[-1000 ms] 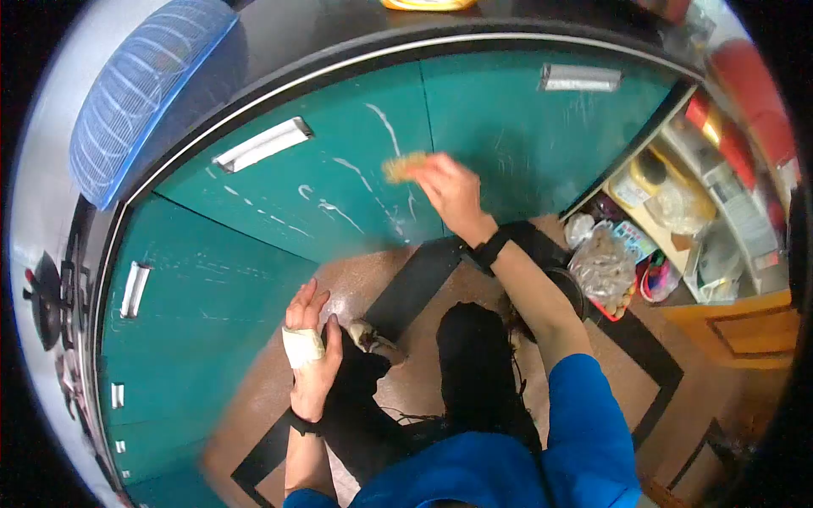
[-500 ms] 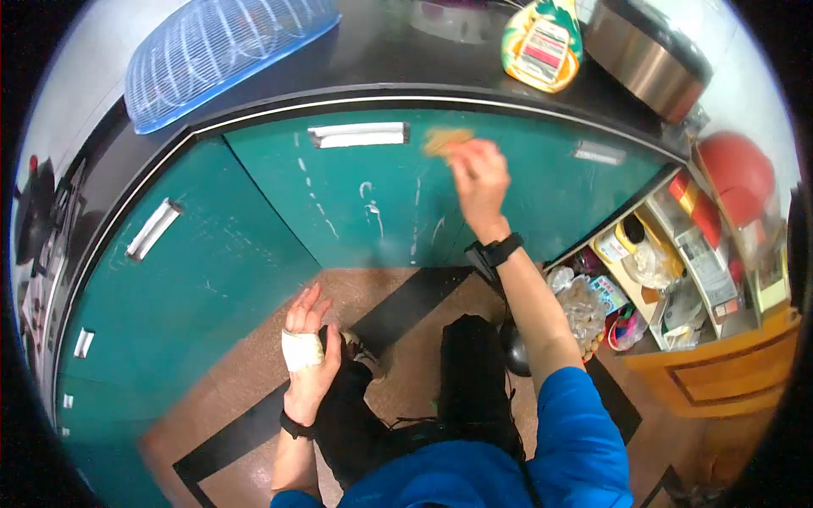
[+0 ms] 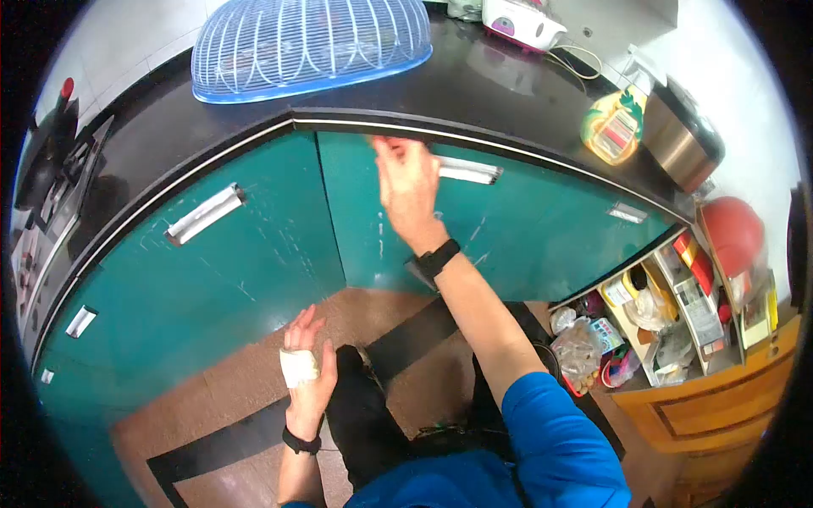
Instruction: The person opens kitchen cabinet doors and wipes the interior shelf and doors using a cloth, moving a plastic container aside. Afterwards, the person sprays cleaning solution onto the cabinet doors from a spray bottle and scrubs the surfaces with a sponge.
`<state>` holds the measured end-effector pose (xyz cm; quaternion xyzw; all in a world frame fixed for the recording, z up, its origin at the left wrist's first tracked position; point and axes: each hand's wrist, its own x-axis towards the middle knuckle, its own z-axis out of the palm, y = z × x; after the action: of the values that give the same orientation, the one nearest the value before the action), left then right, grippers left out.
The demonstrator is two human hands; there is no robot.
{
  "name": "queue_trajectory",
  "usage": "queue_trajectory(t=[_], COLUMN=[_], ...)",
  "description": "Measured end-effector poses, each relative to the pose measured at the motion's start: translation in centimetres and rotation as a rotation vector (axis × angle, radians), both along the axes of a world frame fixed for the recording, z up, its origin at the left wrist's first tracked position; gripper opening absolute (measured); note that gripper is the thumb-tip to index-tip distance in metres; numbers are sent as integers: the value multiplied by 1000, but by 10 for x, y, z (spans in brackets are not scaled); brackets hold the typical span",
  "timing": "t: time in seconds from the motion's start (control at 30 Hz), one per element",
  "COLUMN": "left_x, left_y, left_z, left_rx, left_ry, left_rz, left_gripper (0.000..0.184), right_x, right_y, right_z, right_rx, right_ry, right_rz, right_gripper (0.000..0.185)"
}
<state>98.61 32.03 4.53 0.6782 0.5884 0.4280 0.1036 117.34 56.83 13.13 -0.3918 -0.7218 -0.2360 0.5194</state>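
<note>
My right hand (image 3: 408, 186) is at the top of the green cabinet door (image 3: 525, 216), just under the countertop edge and left of a silver handle (image 3: 470, 170). Its fingers are closed; the tan cloth they hold is almost wholly hidden now. White streaks and scuffs mark the door below and right of the hand. With a white wrapping around its palm, my left hand (image 3: 306, 360) hangs low above the floor, before the left cabinet door (image 3: 229, 262). Its fingers are loosely spread and hold nothing.
On the dark countertop (image 3: 356, 97) stand a blue mesh cover (image 3: 313, 51), a white appliance (image 3: 523, 24), a yellow spray bottle (image 3: 616, 127) and a metallic appliance (image 3: 682, 140). An open cabinet (image 3: 660, 292) with packed shelves is at right. A stove (image 3: 63, 199) is far left.
My right hand has moved left along the door top, past the handle to its left side. My view has turned left. The left hand stays low with its fingers spread.
</note>
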Motion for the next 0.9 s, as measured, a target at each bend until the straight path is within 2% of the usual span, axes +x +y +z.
queue_trajectory(t=[0.07,0.13,0.23,0.37,0.43,0.47,0.57,0.63,0.7,0.8,0.9], left_x=[-13,-25,-40,-56,-68,-75,-90,-89,-79,-64,-53], left_y=[0,2,1,-5,-11,-14,-19,-16,-11,-4,-5], left_z=[-4,-10,-25,-33,-38,-43,-58,-56,-51,-44,-42], left_rx=[-10,-14,-30,-38,-50,-61,-21,-27,-52,1,11], left_ry=[7,-13,-64,-83,-66,-65,-49,-155,-160,-181,-192], left_rz=[10,21,49,75,79,73,105,126,102,33,4], left_gripper=[35,35,39,39,36,36,37,38,40,41,42], right_x=[-31,-54,-61,-28,-23,-20,-24,-16,6,61,122], right_y=[7,15,11,-1,-7,0,-10,-21,-26,-44,-57], right_z=[-2,-4,-24,-121,-129,-131,-39,20,25,23,7], right_rx=[-24,-102,-120,-209,-290,-278,-232,-161,-101,-165,-138], right_ry=[-20,-218,-270,-509,-683,-668,-553,-511,-541,-536,-433], right_rz=[11,64,76,49,19,22,-60,-87,-109,-215,-354], right_gripper=[40,47,49,44,44,45,51,51,51,51,52])
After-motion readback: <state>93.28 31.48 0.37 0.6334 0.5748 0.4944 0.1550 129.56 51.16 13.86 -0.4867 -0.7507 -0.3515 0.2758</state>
